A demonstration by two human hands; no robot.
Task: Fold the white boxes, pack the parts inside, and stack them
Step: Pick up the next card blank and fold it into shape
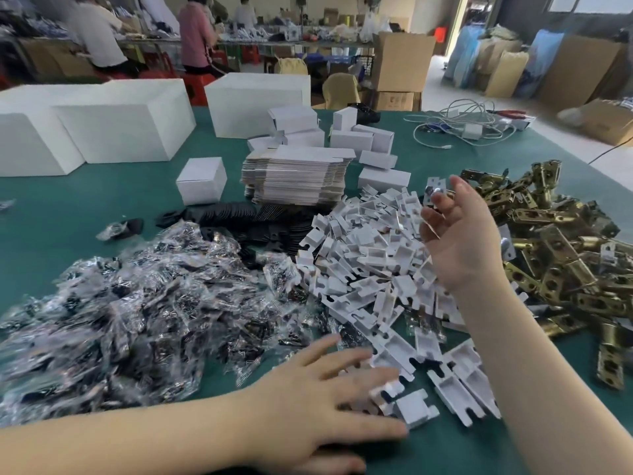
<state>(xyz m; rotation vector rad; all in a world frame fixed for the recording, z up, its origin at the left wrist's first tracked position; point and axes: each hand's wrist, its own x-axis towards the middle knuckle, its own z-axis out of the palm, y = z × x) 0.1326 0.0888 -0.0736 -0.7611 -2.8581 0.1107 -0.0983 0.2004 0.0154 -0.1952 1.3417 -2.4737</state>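
Across the green tabletop (68, 207), large white cartons (113, 128) fill the upper left, bagged parts (137, 303) the lower left, brass latches (565, 252) the right. Flat white boxes (298, 176) stack at center. Left hand (325, 395) lies spread on white inserts (370, 255); right hand (459, 234), fingers loosely curled, pinches a small metal plate (432, 192).

We list: shiny brass-coloured metal latch parts (561, 255); matt white moulded plastic inserts (370, 255); glossy crinkled clear plastic bags (130, 303); flat white smooth cardboard box blanks (298, 176); matt green cloth-like table cover (85, 200).
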